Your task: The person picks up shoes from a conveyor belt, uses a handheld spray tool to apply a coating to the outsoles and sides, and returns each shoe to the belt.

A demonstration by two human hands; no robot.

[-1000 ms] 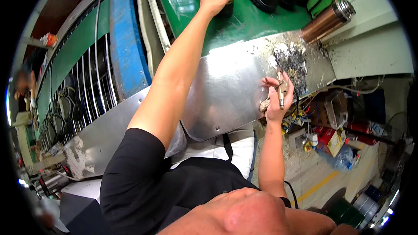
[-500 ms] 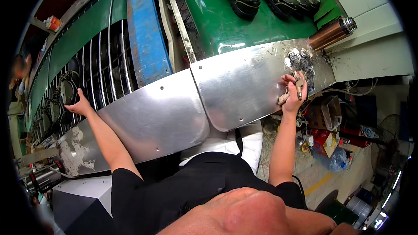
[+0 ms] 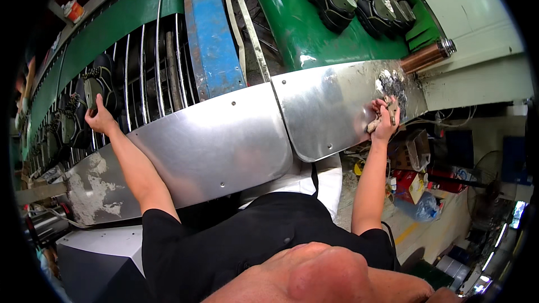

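Reaching out to the left in the head view, the left hand [image 3: 101, 119] touches the near end of a black shoe [image 3: 102, 83], with its fingertips by the grey-green plate in the shoe's opening; whether the fingers are closed on it, I cannot tell. That shoe sits on the shiny metal bars [image 3: 127, 73] of a rack at the left, just beside more black shoes [image 3: 71, 119] there. The right hand [image 3: 385, 122] has its fingers curled around a small metal tool [image 3: 392, 110], grasping it above the far end of a bare metal sheet [image 3: 323, 113], and a pale, rough piece [image 3: 373, 125] shows at the thumb side of that hand. Just beyond the fingers, a dark and white crusted patch [image 3: 393, 85] covers the sheet, and a copper-coloured flask [image 3: 422, 58] lies tilted near it. A second metal sheet [image 3: 216, 143] spans the space between the two hands. Past the sheets, a blue beam [image 3: 212, 33] stands beside the rack, and a group of black shoes [image 3: 330, 3] rests on a glossy green surface [image 3: 289, 31], well apart from both hands.
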